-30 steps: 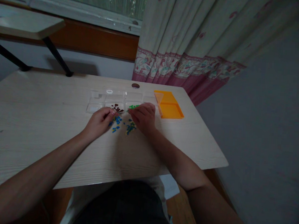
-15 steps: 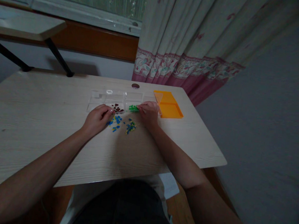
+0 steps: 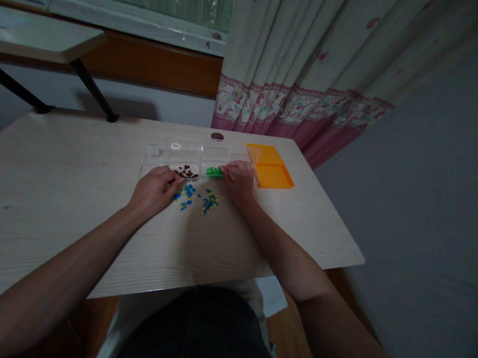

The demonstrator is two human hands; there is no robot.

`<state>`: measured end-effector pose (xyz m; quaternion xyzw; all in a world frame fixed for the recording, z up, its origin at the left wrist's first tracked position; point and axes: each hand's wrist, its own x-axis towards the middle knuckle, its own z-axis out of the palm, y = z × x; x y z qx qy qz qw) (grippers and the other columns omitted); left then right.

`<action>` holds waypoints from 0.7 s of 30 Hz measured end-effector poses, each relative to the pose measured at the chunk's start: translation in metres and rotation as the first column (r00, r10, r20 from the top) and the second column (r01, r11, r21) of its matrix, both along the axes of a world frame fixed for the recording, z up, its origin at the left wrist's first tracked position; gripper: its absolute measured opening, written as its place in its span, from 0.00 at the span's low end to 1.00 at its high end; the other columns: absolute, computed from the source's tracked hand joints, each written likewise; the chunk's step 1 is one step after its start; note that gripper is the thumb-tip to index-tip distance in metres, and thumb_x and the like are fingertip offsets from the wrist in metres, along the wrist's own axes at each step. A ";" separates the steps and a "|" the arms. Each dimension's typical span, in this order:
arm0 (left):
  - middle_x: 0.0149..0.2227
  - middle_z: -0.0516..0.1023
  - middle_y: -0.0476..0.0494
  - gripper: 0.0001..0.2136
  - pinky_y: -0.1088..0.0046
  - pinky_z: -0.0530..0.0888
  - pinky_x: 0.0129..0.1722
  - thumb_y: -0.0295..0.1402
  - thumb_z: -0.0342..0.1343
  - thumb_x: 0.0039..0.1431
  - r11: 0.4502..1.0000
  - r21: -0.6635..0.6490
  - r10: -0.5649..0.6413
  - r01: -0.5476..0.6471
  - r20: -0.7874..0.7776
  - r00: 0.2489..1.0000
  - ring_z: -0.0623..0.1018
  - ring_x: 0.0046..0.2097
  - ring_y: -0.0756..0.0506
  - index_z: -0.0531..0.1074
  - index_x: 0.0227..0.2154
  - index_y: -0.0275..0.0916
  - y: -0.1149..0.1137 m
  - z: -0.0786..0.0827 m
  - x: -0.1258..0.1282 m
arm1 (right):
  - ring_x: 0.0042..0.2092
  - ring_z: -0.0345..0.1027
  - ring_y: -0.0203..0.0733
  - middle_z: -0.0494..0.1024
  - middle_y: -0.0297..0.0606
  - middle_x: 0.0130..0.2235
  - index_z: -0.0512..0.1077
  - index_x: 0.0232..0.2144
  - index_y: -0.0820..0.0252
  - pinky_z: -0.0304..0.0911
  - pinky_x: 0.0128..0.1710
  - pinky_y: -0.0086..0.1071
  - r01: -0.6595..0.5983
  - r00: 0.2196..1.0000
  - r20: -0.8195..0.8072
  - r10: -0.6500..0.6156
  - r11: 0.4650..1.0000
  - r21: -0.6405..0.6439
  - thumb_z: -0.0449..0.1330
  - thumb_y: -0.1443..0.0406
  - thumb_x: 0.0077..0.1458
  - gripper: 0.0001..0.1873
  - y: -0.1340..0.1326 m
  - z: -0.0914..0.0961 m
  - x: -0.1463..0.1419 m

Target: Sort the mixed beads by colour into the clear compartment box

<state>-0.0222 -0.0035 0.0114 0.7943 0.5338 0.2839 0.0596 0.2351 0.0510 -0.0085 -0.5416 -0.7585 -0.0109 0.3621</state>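
Note:
A clear plastic compartment box [image 3: 186,153] lies on the table. Dark brown pieces [image 3: 187,172] fill part of one front compartment, and green pieces [image 3: 214,171] lie in the one to its right. My left hand [image 3: 156,187] rests at the box's front edge, fingers pinched beside the brown pieces; anything between them is too small to make out. Over the right end of the box, my right hand [image 3: 239,180] has its fingertips pinched together next to the green pieces. In front of the box lie two loose piles of small pieces, blue and yellow [image 3: 188,192] and blue, yellow and green [image 3: 210,201].
An orange tray [image 3: 275,176] stands at the box's right end, partly under its clear plastic. A small round brown object [image 3: 217,136] lies near the table's back edge. A raised shelf [image 3: 41,37] on black legs stands back left; a curtain [image 3: 284,103] hangs behind.
My left hand has shifted slightly left and its fingers have closed in more. My right hand stays almost in place by the green pieces. The view has moved a little.

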 end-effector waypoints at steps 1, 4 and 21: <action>0.34 0.75 0.42 0.15 0.67 0.68 0.39 0.41 0.47 0.65 1.000 0.004 -0.008 0.008 -0.023 1.000 0.72 0.40 0.42 0.75 0.34 0.38 0.000 0.001 0.000 | 0.47 0.64 0.44 0.78 0.38 0.41 0.79 0.36 0.54 0.53 0.49 0.40 -0.001 1.000 -0.001 0.001 1.000 0.000 0.57 0.58 0.63 0.12 0.000 0.000 0.000; 0.35 0.75 0.41 0.13 0.65 0.69 0.41 0.39 0.49 0.63 0.999 0.003 -0.035 0.036 -0.081 0.996 0.73 0.41 0.41 0.76 0.34 0.38 -0.001 0.003 -0.001 | 0.47 0.64 0.45 0.78 0.38 0.41 0.79 0.36 0.54 0.53 0.50 0.40 -0.002 1.000 0.000 0.002 1.000 -0.001 0.56 0.57 0.63 0.13 0.000 0.000 0.000; 0.37 0.74 0.39 0.14 0.64 0.70 0.41 0.38 0.48 0.62 0.993 -0.034 -0.119 0.114 -0.219 0.968 0.74 0.40 0.40 0.76 0.40 0.39 -0.005 0.000 0.004 | 0.46 0.64 0.44 0.78 0.37 0.40 0.79 0.36 0.54 0.54 0.50 0.40 -0.030 1.000 0.004 0.030 0.999 0.014 0.55 0.56 0.63 0.14 -0.002 0.001 -0.001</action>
